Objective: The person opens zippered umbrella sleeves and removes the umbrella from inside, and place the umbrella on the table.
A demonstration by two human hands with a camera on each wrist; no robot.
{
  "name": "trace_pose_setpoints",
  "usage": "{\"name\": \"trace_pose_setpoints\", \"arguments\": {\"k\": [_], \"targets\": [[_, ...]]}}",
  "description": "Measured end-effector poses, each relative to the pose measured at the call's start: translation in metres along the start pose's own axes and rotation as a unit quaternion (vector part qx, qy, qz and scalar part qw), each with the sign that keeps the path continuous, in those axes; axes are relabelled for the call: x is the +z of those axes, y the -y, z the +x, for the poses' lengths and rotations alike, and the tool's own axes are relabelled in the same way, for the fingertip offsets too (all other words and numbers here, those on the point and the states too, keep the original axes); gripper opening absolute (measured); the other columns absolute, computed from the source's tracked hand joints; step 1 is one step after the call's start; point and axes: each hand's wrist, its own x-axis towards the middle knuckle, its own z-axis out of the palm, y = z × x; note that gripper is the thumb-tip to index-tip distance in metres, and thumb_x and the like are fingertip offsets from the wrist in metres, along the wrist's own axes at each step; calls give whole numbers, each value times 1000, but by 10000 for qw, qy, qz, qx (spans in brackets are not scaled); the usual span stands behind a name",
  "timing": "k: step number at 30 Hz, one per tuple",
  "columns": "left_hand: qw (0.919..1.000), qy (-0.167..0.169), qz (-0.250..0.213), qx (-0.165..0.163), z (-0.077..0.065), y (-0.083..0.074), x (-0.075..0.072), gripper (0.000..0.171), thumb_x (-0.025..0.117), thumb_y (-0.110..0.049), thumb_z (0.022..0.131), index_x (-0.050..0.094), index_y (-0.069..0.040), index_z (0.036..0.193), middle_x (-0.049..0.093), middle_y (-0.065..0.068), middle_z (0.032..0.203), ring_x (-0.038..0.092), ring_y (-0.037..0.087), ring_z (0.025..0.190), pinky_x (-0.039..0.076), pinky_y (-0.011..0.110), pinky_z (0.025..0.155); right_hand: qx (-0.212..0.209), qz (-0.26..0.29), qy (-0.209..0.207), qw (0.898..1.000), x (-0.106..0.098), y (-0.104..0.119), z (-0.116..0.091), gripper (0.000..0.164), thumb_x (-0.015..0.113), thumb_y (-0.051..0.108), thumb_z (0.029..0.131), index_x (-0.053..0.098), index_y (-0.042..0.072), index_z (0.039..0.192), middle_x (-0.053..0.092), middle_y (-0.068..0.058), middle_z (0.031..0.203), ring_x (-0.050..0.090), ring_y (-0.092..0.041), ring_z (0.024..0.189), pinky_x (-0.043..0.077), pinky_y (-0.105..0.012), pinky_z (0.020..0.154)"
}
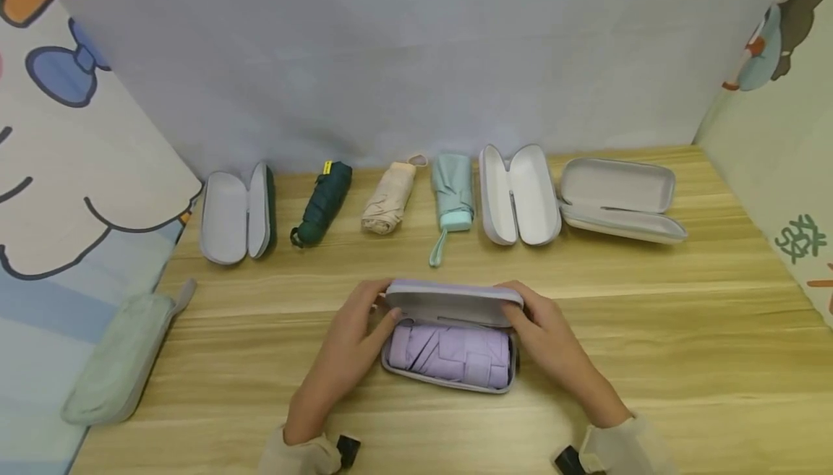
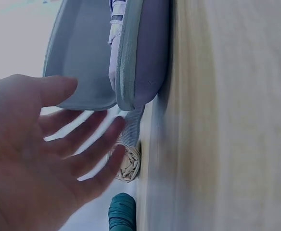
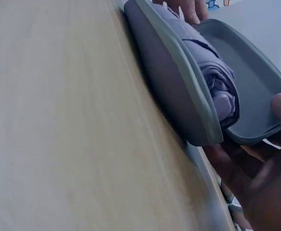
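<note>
A lilac hard zip case (image 1: 449,390), lined in grey, lies near the table's front with its lid (image 1: 455,303) raised. Inside rests a folded lilac umbrella (image 1: 452,354), its end (image 3: 223,103) plain in the right wrist view. At the lid's left end my left hand (image 1: 351,341) holds the edge, thumb on the inner side (image 2: 63,89) and some fingers passing behind. My right hand (image 1: 549,334) grips the lid's right end, its thumb against the lining and fingers behind. The far fingertips are partly hidden by the lid.
Along the back lie folded umbrellas, dark green (image 1: 323,204), beige (image 1: 390,200) and mint (image 1: 452,189). Unfolded cases stand at back left (image 1: 224,218), back centre-right (image 1: 534,197) and back right (image 1: 618,182). A closed pale green case (image 1: 120,359) sits at the left edge.
</note>
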Motion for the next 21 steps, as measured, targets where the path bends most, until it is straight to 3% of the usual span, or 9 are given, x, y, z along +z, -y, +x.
{"name": "trace_pose_setpoints", "arguments": {"k": [3, 7, 11, 14, 16, 18, 21], "targets": [[9982, -411, 81, 430, 1, -1, 0, 47, 66, -11, 102, 55, -16, 147, 60, 4, 134, 61, 19, 117, 53, 44, 98, 268, 283, -219, 9990, 1, -1, 0, 26, 50, 21, 111, 69, 7, 121, 73, -17, 115, 71, -14, 93, 61, -29, 71], [9892, -912, 257, 1119, 3, -7, 3, 41, 68, 1, 96, 64, -13, 135, 58, 8, 136, 59, 23, 122, 53, 43, 97, 679, 576, -333, 9955, 0, -1, 1, 31, 48, 23, 112, 67, 1, 123, 71, -25, 105, 74, -16, 78, 63, -32, 63], [9780, -1012, 692, 1688, 3, -16, 8, 33, 70, 3, 93, 70, -10, 123, 57, 13, 135, 58, 27, 124, 55, 43, 94, 880, 764, -338, 9926, -3, -2, 2, 33, 48, 22, 111, 66, -1, 126, 71, -24, 96, 73, -18, 74, 62, -32, 61], [9711, -704, 1065, 2019, 2, -25, 12, 29, 71, 0, 93, 71, -12, 119, 59, 10, 133, 58, 26, 121, 54, 42, 93, 924, 872, -261, 9915, -3, -3, 3, 34, 48, 22, 111, 65, -2, 128, 71, -23, 95, 72, -18, 74, 62, -31, 61], [9651, -319, 1378, 2202, 0, -30, 15, 25, 72, -5, 94, 72, -15, 117, 62, 6, 129, 60, 24, 119, 54, 40, 93, 930, 930, -193, 9911, -2, -4, 3, 35, 48, 22, 111, 64, -3, 130, 71, -24, 95, 72, -18, 75, 62, -31, 61], [9587, 239, 1688, 2278, -3, -35, 18, 23, 72, -12, 96, 72, -18, 118, 63, 2, 126, 61, 21, 118, 54, 40, 96, 954, 977, -159, 9905, -1, -4, 4, 35, 48, 22, 111, 64, -3, 130, 70, -24, 95, 72, -18, 75, 62, -31, 61], [9498, 1129, 2005, 2121, -4, -40, 20, 28, 73, -23, 98, 69, -23, 125, 62, -1, 128, 60, 19, 121, 53, 41, 103, 979, 1014, -160, 9899, -1, -5, 4, 34, 48, 22, 111, 65, -3, 128, 70, -23, 93, 71, -19, 74, 62, -31, 61]]}}
